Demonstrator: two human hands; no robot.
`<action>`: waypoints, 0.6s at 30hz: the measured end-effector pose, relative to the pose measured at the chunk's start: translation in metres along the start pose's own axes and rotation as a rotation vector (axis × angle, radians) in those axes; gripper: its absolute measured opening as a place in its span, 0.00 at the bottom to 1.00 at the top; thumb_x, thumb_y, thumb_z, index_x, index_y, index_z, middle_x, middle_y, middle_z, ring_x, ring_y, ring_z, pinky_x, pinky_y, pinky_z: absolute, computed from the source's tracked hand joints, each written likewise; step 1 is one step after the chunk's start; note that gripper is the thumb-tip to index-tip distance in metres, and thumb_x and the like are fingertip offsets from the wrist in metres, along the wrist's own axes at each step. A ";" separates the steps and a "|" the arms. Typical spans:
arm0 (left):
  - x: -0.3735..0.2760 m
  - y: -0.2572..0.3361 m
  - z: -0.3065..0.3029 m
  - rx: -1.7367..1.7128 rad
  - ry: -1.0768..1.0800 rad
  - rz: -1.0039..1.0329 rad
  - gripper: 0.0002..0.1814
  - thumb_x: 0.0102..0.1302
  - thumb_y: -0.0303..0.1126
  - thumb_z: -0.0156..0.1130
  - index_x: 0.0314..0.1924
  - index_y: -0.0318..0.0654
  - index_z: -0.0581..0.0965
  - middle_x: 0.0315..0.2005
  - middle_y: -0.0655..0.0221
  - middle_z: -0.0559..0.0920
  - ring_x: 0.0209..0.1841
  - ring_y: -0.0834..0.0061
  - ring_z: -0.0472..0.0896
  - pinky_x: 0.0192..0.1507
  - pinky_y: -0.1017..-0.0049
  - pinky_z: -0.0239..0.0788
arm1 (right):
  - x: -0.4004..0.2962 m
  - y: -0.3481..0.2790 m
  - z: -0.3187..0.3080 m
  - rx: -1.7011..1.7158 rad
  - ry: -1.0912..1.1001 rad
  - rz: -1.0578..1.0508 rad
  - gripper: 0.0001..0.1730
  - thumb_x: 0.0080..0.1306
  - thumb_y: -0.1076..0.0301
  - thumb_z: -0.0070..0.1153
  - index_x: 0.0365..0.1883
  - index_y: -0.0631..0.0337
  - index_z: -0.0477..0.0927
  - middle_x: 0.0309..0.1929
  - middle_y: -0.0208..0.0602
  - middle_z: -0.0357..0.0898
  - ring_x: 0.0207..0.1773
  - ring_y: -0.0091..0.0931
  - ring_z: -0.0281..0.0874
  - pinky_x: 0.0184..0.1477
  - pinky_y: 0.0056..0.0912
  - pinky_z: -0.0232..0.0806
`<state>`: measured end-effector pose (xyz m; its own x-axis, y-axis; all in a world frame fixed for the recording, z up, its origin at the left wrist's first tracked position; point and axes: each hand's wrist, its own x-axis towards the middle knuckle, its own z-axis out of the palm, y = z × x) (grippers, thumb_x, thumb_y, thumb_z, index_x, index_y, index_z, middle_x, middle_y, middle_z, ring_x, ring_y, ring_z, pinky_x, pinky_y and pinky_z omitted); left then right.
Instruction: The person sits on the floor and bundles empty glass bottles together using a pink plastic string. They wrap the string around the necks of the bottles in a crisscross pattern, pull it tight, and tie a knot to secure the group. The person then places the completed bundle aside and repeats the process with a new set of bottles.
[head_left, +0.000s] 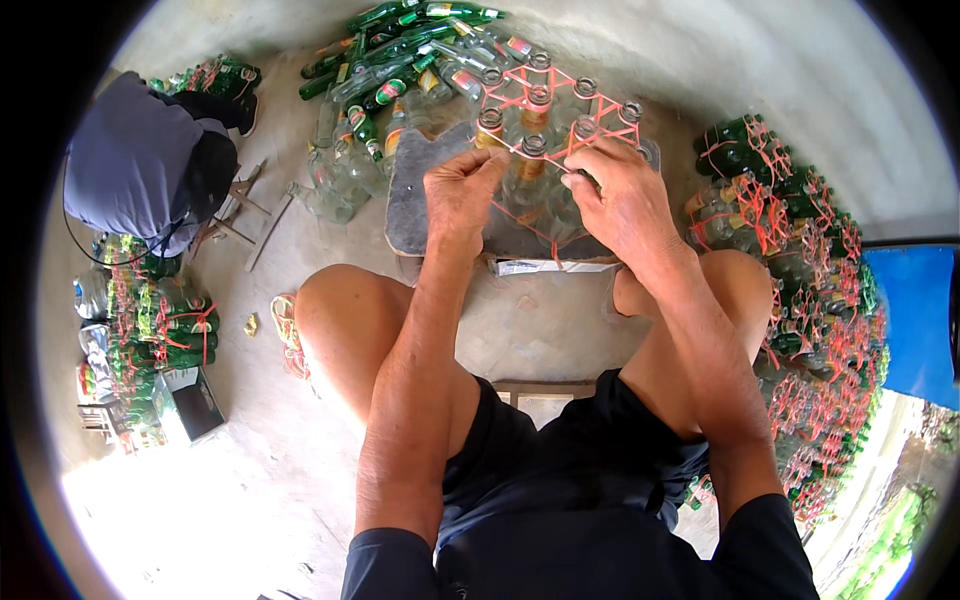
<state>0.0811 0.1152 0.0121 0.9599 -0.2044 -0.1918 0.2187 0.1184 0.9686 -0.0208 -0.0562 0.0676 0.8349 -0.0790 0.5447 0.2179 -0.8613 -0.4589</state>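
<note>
Several clear glass bottles (534, 176) stand upright in a group on a dark board (420, 202) in front of me. Pink plastic twine (604, 112) is wound and crossed around their necks, and more of it runs round their lower bodies. My left hand (466, 187) pinches the twine between thumb and forefinger, just left of the nearest bottle neck. To the right of that neck, my right hand (619, 191) holds the same strand with bent fingers. The strand passes in front of the neck between both hands.
Loose green and clear bottles (390, 67) lie heaped beyond the board. Twine-bound bottle bundles (817, 300) line the right side; more bundles (180, 322) stand at left. A person in a dark top (135, 157) is at upper left beside a wooden stool (240, 217).
</note>
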 end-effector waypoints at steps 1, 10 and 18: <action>0.001 0.000 0.000 -0.022 -0.017 -0.034 0.10 0.67 0.32 0.77 0.44 0.34 0.90 0.21 0.80 0.77 0.19 0.89 0.65 0.19 0.79 0.53 | 0.000 0.001 0.000 -0.011 -0.015 0.007 0.05 0.64 0.75 0.67 0.38 0.61 0.83 0.37 0.38 0.82 0.42 0.42 0.83 0.43 0.45 0.75; 0.009 0.000 -0.004 -0.050 -0.068 -0.123 0.14 0.65 0.40 0.80 0.42 0.38 0.90 0.21 0.80 0.73 0.18 0.89 0.62 0.18 0.80 0.47 | 0.031 -0.006 -0.009 -0.192 -0.119 -0.001 0.07 0.68 0.71 0.63 0.43 0.61 0.86 0.45 0.40 0.86 0.47 0.43 0.85 0.47 0.48 0.76; 0.012 -0.003 -0.002 -0.070 -0.065 -0.147 0.12 0.64 0.35 0.79 0.39 0.31 0.90 0.21 0.79 0.80 0.20 0.88 0.69 0.21 0.78 0.57 | 0.088 0.012 0.009 -0.157 -0.413 -0.035 0.13 0.70 0.77 0.51 0.47 0.61 0.87 0.42 0.49 0.87 0.43 0.51 0.83 0.49 0.49 0.76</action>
<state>0.0925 0.1146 0.0062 0.9038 -0.2866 -0.3179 0.3699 0.1491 0.9170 0.0595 -0.0694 0.1034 0.9672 0.1316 0.2173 0.1972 -0.9283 -0.3153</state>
